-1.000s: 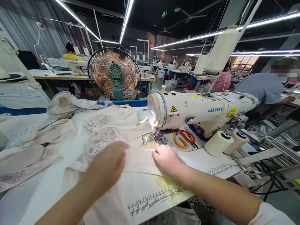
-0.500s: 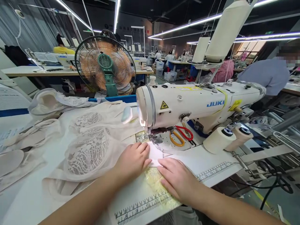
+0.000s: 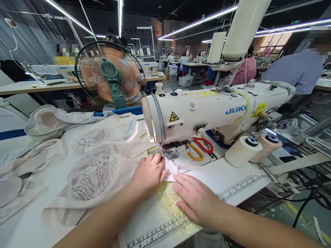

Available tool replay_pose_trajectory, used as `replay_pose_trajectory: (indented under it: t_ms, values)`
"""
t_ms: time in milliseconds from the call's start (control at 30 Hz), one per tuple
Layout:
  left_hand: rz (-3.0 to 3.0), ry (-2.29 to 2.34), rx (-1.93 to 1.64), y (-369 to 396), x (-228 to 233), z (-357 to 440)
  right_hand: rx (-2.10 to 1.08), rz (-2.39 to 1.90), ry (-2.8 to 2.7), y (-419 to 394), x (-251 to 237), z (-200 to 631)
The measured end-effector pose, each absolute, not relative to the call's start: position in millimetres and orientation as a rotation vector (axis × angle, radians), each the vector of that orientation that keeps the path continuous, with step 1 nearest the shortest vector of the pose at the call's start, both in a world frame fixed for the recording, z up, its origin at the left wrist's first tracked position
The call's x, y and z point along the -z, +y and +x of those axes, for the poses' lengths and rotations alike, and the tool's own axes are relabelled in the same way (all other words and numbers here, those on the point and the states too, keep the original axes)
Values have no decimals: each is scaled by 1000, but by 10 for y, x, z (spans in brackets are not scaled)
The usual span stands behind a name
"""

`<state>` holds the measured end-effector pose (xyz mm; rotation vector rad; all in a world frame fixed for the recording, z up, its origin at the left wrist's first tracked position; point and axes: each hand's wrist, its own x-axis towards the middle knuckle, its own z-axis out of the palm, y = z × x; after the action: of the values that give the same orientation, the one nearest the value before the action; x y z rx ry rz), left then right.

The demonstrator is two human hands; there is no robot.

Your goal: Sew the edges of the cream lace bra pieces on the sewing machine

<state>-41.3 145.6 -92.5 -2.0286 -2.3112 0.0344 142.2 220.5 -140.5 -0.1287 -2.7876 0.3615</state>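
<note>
A small piece of white fabric (image 3: pixel 171 171) lies at the front of the JUKI sewing machine (image 3: pixel 191 115), below its needle area. My left hand (image 3: pixel 148 172) is on the left edge of this piece, fingers curled and pressed down close to the presser foot, thumb along the edge. Flat beside the near right corner rests my right hand (image 3: pixel 196 198), its fingers stretched out and touching the fabric. Under and before the hands is a yellowish, shiny taped patch (image 3: pixel 168 201) on the table. The needle itself is too small to make out.
Beige lace bra pieces (image 3: pixel 95 172) spread across the left of the table. Yellow- and red-handled scissors (image 3: pixel 196 152) lie on the machine bed. Thread cones (image 3: pixel 243 151) stand at right, near printed rulers (image 3: pixel 240 187). A large fan (image 3: pixel 111 72) stands behind; a person in blue (image 3: pixel 289 74) is at right.
The camera view has shifted slightly. My left hand's fingers are more curled, and its thumb has moved up along the white fabric. My right hand stays nearly in place.
</note>
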Motion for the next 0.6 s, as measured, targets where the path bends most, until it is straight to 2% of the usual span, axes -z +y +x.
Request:
replay_pose_trajectory:
  t_ms: [433, 600]
  values:
    - [-2047, -2274, 16, 1529, 940, -537, -292, -148, -2765, 2174, 1371, 1199]
    - [-2039, -1876, 45, 1394, 1020, -479, -318, -174, -2759, 2141, 1381, 1115]
